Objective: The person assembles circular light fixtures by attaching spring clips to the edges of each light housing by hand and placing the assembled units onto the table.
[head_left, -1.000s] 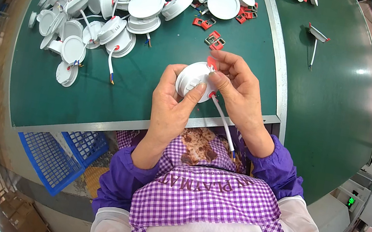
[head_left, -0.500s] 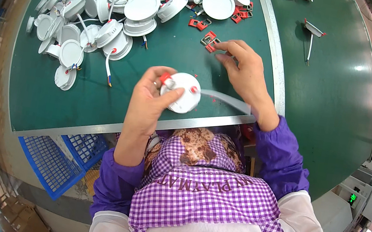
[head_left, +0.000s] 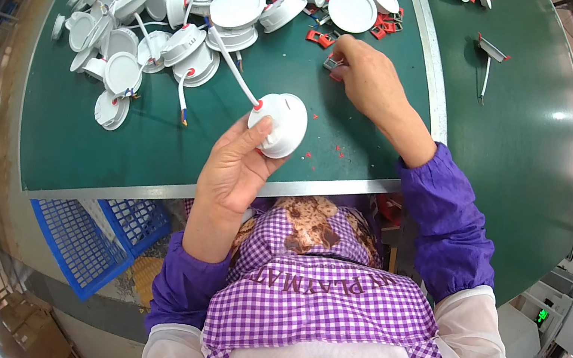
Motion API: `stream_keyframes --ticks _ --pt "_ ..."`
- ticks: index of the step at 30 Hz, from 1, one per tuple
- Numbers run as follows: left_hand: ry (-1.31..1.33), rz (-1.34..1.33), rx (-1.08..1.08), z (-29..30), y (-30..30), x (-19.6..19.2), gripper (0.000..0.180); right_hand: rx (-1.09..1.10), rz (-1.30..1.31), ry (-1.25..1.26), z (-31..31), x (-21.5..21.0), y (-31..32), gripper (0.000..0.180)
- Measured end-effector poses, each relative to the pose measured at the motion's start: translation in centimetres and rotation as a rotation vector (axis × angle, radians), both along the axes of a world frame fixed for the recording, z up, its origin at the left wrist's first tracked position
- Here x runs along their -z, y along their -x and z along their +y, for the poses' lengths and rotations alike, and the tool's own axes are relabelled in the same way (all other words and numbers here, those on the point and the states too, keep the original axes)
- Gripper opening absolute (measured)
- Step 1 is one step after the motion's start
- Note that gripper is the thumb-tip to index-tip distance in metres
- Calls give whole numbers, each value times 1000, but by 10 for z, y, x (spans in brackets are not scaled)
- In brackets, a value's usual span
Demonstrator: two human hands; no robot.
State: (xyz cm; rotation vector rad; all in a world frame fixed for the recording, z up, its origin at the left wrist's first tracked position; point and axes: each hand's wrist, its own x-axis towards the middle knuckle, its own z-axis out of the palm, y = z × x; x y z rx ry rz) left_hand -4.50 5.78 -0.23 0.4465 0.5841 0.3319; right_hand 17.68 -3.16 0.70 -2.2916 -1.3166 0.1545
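My left hand (head_left: 232,166) is closed around a white round downlight (head_left: 288,122), thumb on its back and fingers beneath its rim. A white cable (head_left: 233,68) rises from a red grommet on it toward the upper left. The far side of the light is hidden by my fingers. My right hand (head_left: 371,79) is at the tabletop, thumb and index finger pinching at a red spring clip (head_left: 331,64) with metal parts. Its fingertips partly cover that clip.
A heap of white downlights (head_left: 235,7) with cables fills the table's far left. Red clips (head_left: 384,27) lie beside it. A metal strip (head_left: 431,59) divides the green table (head_left: 505,140), with a few lights beyond. Blue baskets (head_left: 81,251) are below the near edge.
The downlight has turned in my left hand, its cable swinging from the right to the upper left. My right hand has moved over the clip, its fingers curling in.
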Motion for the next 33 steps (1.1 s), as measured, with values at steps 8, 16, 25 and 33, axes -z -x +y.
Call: stream_keyframes --ticks 8,16,25,33 --pt "-287 113 -4 -15 -12 -9 33 91 491 -565 -20 -23 65 12" --pt "-600 79 -204 -28 -25 -2 28 -3 99 -540 -32 -18 87 20" --pt "-793 108 -221 -32 -25 2 25 -81 -29 -385 -35 -25 92 33" --pt "-1060 147 -159 -21 -22 10 22 -72 22 -483 -32 -17 89 26"
